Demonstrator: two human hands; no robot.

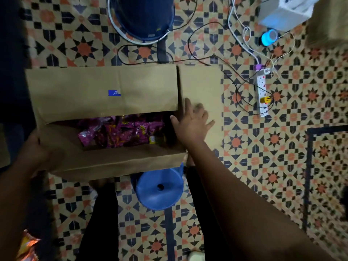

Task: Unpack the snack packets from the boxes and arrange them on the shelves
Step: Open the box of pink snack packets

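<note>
Spreading the right hand, fingers straight, on the side flap flattens it; the left hand grips the box edge (purple snack packets inside), so steady it before reaching in

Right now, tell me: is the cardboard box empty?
No, the cardboard box holds purple snack packets, visible through its open top between the flaps.

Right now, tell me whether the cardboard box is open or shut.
Open. The cardboard box has its flaps folded back, and purple snack packets show inside. The right hand presses one flap outward.
</note>
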